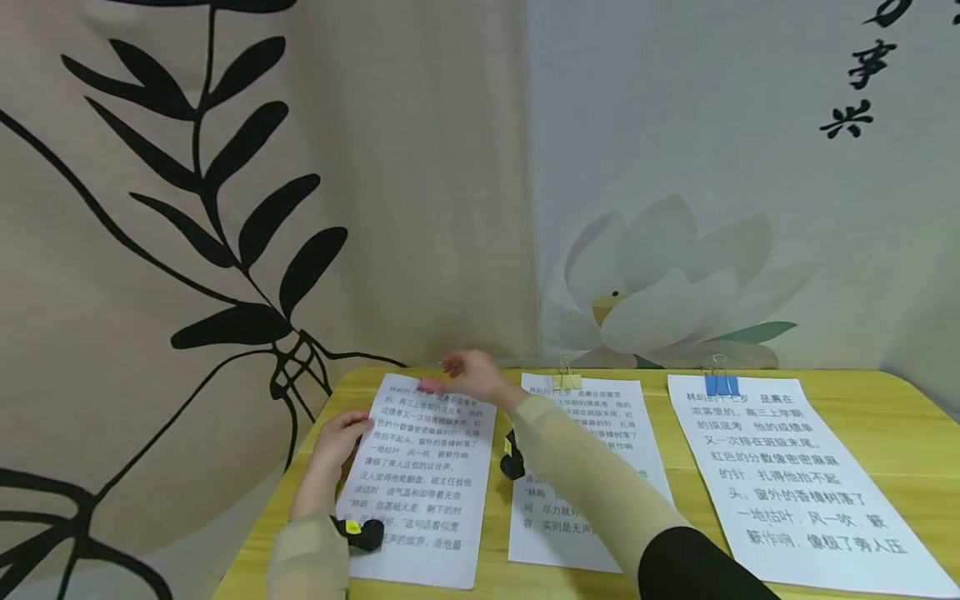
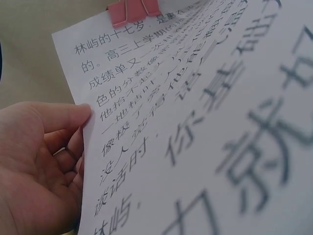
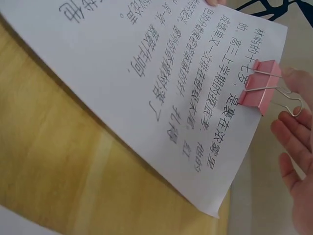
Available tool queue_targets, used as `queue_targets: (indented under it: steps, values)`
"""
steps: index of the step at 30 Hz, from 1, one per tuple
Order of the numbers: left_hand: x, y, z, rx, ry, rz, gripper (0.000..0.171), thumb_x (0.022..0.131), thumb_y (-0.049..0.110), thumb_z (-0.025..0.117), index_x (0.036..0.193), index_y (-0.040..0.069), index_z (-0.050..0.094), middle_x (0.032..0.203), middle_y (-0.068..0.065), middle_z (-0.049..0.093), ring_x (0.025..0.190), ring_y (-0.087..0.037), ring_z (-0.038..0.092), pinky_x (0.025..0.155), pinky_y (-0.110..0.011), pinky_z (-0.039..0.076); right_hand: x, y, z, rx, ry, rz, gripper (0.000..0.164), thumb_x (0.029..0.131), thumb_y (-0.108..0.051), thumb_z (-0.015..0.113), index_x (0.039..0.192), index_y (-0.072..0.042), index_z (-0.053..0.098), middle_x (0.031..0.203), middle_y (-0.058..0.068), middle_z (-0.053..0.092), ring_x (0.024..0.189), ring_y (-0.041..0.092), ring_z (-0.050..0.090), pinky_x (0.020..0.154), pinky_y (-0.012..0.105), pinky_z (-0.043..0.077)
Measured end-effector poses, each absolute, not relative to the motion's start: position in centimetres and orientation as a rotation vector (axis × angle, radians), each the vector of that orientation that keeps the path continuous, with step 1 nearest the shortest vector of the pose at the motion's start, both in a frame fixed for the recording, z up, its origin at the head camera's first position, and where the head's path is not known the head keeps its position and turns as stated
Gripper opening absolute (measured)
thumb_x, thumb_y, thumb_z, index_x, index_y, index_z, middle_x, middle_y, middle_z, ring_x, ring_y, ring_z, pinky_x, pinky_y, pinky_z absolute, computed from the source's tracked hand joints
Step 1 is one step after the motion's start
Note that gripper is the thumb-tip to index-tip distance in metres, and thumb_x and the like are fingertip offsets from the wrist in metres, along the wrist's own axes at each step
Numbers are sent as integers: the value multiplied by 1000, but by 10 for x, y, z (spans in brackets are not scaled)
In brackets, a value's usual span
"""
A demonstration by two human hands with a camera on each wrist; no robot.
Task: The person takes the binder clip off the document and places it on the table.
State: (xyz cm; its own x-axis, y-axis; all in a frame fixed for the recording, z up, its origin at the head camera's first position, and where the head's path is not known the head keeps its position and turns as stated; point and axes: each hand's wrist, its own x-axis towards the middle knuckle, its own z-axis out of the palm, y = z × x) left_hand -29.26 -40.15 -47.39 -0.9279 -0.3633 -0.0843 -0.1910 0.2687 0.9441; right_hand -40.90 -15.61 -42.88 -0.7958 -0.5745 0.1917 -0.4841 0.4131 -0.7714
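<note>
My left hand (image 1: 336, 450) pinches the left edge of a printed sheet of paper (image 1: 420, 479), its thumb on the front face and its other fingers curled behind. A pink binder clip (image 3: 261, 90) sits on the top edge of this sheet, its jaws closed over the paper and its wire handles pointing off the edge. My right hand (image 1: 480, 379) is at that clip, its thumb right beside the handles and its fingers loosely spread past them. In the left wrist view the sheet (image 2: 117, 98) stands tilted, curving toward the camera.
On the yellow wooden table (image 1: 847, 417), a second printed sheet (image 1: 562, 533) with a yellow binder clip (image 1: 567, 382) lies in the middle, partly under my right forearm. A third sheet (image 1: 810, 500) with a blue binder clip (image 1: 722, 385) lies at right. A patterned curtain (image 1: 420, 167) hangs behind.
</note>
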Motion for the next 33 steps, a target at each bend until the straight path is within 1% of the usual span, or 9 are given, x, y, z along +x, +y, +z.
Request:
queue_targets:
  steps: [5,10,14,19,26,33]
  values:
    - [-293,-402,-475,513,-2373,-1740,31,96,15,59,120,-5,60,98,-9,64,76,-16,56,67,-26,47,-405,-154,-421,-1011,2578,-1301,50,81,-24,79,123,-2,62,114,9,66,101,18,61,88,28,50]
    - [-293,-402,-474,531,-2372,-1756,30,96,16,60,118,-4,60,96,-9,64,75,-16,55,66,-26,46,-407,-151,-416,-1033,2624,-1286,46,82,-22,79,120,-1,64,110,8,67,97,16,63,85,26,50]
    - [-292,-401,-474,536,-2370,-1755,30,96,17,60,117,-4,60,95,-9,63,75,-17,55,65,-27,46,-409,-148,-415,-1053,2619,-1350,47,81,-19,80,119,3,63,108,10,68,96,19,64,84,27,51]
    - [-291,-401,-473,539,-2377,-1747,31,96,17,60,119,-4,59,95,-8,63,75,-16,54,65,-27,45,-412,-143,-411,-1033,2569,-1438,46,81,-17,79,119,4,64,111,16,68,97,21,65,86,27,51]
    - [-290,-402,-475,536,-2374,-1754,32,97,17,59,120,-4,59,92,-6,63,76,-17,53,66,-26,44,-417,-136,-404,-1018,2542,-1505,49,81,-17,79,121,6,61,114,17,67,102,24,65,88,28,51]
    - [-294,-405,-478,523,-2366,-1759,31,97,16,59,120,-4,59,96,-7,63,78,-17,55,70,-28,46,-420,-121,-399,-953,2508,-1592,49,82,-11,78,122,9,60,117,21,65,106,29,64,90,32,51]
